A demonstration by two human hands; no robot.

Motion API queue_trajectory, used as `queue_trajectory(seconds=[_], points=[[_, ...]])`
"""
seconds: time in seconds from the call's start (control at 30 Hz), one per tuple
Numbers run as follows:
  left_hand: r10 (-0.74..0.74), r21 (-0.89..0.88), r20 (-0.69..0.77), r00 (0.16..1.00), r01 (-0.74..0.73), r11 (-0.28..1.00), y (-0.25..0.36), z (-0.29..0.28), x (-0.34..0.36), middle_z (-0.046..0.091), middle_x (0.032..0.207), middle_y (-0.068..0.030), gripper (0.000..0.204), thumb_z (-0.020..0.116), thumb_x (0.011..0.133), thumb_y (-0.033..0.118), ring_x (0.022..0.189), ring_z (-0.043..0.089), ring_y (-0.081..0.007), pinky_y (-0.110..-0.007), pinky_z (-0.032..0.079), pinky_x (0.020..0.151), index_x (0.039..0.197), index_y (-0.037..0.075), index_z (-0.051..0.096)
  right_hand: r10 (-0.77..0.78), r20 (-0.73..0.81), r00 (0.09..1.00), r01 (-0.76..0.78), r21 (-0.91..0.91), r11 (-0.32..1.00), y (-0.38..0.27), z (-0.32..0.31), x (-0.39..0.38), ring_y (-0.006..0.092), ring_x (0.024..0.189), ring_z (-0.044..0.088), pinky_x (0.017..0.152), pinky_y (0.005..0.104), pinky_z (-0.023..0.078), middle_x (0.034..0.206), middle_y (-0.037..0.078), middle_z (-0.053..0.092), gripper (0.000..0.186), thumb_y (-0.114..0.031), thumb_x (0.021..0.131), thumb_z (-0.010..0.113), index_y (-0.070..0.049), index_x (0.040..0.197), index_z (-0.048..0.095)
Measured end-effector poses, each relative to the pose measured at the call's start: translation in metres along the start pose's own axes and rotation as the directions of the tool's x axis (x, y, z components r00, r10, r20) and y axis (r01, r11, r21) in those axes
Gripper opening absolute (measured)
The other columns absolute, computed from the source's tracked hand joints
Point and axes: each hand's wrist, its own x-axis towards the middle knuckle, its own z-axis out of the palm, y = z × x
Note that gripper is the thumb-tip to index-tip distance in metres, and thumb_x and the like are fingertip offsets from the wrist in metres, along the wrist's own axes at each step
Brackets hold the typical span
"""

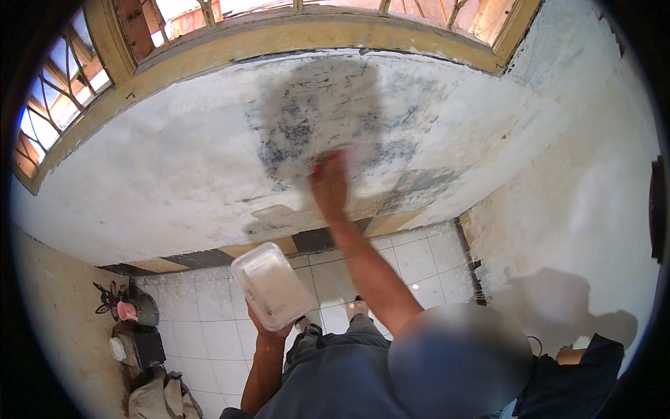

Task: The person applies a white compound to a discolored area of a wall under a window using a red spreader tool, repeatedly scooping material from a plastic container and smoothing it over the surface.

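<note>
My left hand [265,320] grips a translucent plastic container [272,283] with pale material inside, held low near the middle of the view. My right hand [329,174] is raised against the white wall [188,153], over a patchy, grey-mottled area [293,126] in my shadow. Its fingers are smeared by motion and look closed around something reddish, too blurred to make out.
A window frame [314,35] with bars spans the top. A checkered band [314,241] runs above the tiled floor [209,328]. At lower left stand a pink dipper [127,311], dark containers [148,349] and cloth [153,398]. At far right another person's dark-clothed arm [586,370] shows.
</note>
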Motion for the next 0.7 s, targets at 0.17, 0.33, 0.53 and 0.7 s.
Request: queue_trajectory(seconds=[0.17,0.33,0.53,0.7], points=[[0.118,0.106,-0.058,0.991,-0.111,0.988,0.019,-0.026,-0.013,0.058,0.13,-0.009,0.052,0.037,0.102,0.044,0.114,0.061,-0.0256,-0.047,0.055,0.093,0.143,0.013,0.042,-0.215,0.367,0.905,0.059,0.393,0.918,-0.104,-0.016,-0.077,0.0296,0.101,0.064,0.079,0.0436,0.056,0.107,0.014,0.06,0.041,-0.013,0.081,0.066,-0.006,0.12,0.056],[0.062,-0.018,-0.189,0.98,-0.067,0.998,0.023,-0.017,-0.019,0.059,0.129,-0.0108,0.053,0.037,0.102,0.047,0.113,0.062,-0.0282,-0.047,0.055,0.092,0.142,0.013,0.043,0.184,0.415,0.891,-0.313,0.268,0.911,-0.013,-0.051,-0.115,0.0316,0.068,0.063,0.059,0.0438,0.051,0.078,0.013,0.062,0.014,-0.012,0.076,0.069,-0.006,0.082,0.058],[0.137,0.052,-0.257,0.957,-0.128,0.99,0.012,-0.025,-0.033,0.059,0.127,-0.0128,0.054,0.038,0.101,0.047,0.112,0.062,-0.0296,-0.048,0.055,0.092,0.141,0.011,0.043,0.538,-0.094,0.838,-0.469,0.378,0.798,0.129,-0.083,-0.048,0.0313,0.067,0.058,0.065,0.0404,0.048,0.071,0.012,0.053,0.016,-0.009,0.083,0.062,-0.004,0.078,0.048],[0.188,0.163,-0.216,0.958,-0.154,0.975,0.008,-0.02,-0.041,0.06,0.124,-0.0141,0.054,0.038,0.102,0.046,0.112,0.061,-0.0289,-0.047,0.055,0.093,0.141,0.008,0.041,0.18,-0.258,0.949,-0.129,0.203,0.971,0.112,-0.011,-0.022,0.0215,0.068,0.053,0.064,0.033,0.047,0.074,0.007,0.052,0.014,-0.005,0.083,0.066,-0.005,0.086,0.052]])
